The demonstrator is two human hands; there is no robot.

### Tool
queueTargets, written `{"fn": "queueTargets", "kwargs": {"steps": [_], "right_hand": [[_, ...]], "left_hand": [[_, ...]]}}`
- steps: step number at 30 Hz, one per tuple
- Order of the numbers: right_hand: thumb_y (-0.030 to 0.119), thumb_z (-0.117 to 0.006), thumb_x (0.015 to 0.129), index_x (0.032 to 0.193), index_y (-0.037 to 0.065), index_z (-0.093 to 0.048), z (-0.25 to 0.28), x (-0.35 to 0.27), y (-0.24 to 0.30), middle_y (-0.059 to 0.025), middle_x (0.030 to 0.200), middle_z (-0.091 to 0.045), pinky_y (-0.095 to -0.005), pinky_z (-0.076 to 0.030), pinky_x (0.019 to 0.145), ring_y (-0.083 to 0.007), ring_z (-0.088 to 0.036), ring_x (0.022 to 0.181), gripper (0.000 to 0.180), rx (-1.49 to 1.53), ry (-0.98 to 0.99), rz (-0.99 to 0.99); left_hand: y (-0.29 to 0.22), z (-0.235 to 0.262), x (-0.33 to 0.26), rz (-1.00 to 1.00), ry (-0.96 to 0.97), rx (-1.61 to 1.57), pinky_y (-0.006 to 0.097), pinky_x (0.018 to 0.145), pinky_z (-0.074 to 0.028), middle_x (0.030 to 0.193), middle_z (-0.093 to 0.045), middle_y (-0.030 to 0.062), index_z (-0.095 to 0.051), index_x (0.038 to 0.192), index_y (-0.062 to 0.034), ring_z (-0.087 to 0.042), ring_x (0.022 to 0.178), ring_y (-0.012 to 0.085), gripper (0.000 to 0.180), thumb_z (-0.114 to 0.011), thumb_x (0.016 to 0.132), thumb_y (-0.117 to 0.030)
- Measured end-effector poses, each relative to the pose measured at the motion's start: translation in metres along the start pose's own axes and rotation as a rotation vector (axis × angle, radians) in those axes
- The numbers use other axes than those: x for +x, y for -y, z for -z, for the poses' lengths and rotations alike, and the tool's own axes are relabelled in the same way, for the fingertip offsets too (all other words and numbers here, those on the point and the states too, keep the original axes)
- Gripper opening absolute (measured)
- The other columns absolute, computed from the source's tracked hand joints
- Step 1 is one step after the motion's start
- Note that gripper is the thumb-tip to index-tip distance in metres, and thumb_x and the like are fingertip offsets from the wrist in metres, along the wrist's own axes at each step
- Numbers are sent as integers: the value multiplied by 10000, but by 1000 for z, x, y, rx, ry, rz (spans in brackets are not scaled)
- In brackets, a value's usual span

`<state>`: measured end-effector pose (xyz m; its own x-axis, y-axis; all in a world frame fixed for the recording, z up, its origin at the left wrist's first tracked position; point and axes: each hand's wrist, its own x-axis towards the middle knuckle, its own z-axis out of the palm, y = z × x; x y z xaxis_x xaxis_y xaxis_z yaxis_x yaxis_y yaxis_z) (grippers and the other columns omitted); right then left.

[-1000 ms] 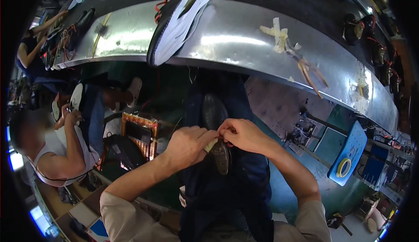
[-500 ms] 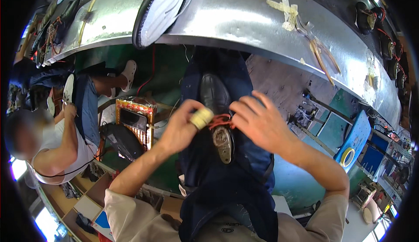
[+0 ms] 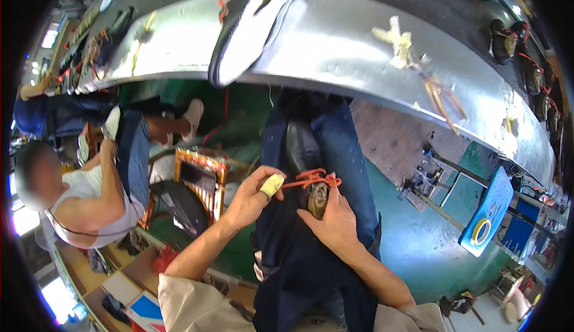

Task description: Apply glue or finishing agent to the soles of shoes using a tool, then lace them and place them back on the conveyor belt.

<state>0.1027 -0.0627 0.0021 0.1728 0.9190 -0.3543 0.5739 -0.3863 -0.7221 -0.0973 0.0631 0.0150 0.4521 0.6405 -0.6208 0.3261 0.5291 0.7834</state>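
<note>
A black leather shoe upper (image 3: pixel 301 145) on a worn brownish shoe last (image 3: pixel 318 200) rests across my lap, toe pointing away from me. Red lace (image 3: pixel 311 179) runs over its opening. My left hand (image 3: pixel 254 195), with yellow tape (image 3: pixel 272 185) wrapped on a finger, pinches the lace and draws it out taut to the left. My right hand (image 3: pixel 335 221) is closed around the heel end of the last, thumb on its near left side. The lace also passes by the fingertips of that hand.
A metal bench (image 3: pixel 353 30) curves across ahead, holding a black shoe with a white sole (image 3: pixel 245 45) and taped tongs (image 3: pixel 441 101). More laced shoes (image 3: pixel 532 75) line the far right. A co-worker (image 3: pixel 89 194) sits at left. A blue board (image 3: pixel 487 212) with a tape roll stands right.
My right hand has come down from beside the lace onto the heel end of the last. My left hand has pulled the lace leftward and tighter. The whole view has shifted slightly.
</note>
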Motion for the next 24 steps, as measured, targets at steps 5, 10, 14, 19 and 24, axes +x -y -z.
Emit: {"fn": "queueTargets", "kwargs": {"steps": [5,10,14,19,24], "right_hand": [[426,-793,866,1457,-80,-458,64,10,-51,-234,1250,-678,-392,-511,1017,-302,-665,1173,847,443,370,-197],[319,-739,888,1482,-43,-473,192,0,-25,-129,1380,-614,-370,-476,1067,-203,-615,1213,745,870,225,-109],[324,-678,947,1254,-14,-658,277,117,-7,-96,1173,-715,-333,-543,933,-160,-698,1027,458,917,-99,-70],[488,-718,924,1583,21,-359,361,293,-45,-199,1530,-491,-357,-366,1147,-301,-516,1377,884,309,-520,9],[359,-660,986,1546,21,-408,333,313,-82,-236,1512,-503,-466,-420,1135,-427,-515,1356,701,-385,-855,211]], "left_hand": [[-10,42,6,-103,-252,-10,185,594,-393,1061,-674,2,-619,1288,-124,-526,728,39,314,-479,1032,-9],[-65,61,-4,-423,-404,125,200,703,-444,1051,-677,36,-632,1235,-93,-580,854,43,214,-540,1043,-64],[-159,44,35,-800,-533,745,314,844,-502,1068,-679,90,-621,1260,-58,-645,972,202,280,-633,981,-67],[-249,19,164,-916,-792,1292,496,1048,-488,1366,-616,239,-559,1430,-124,-551,1339,392,623,-752,872,-321],[-291,76,223,-271,-415,1039,451,1064,-485,1483,-547,256,-445,1543,-160,-566,1333,407,797,-713,803,-285]]}}
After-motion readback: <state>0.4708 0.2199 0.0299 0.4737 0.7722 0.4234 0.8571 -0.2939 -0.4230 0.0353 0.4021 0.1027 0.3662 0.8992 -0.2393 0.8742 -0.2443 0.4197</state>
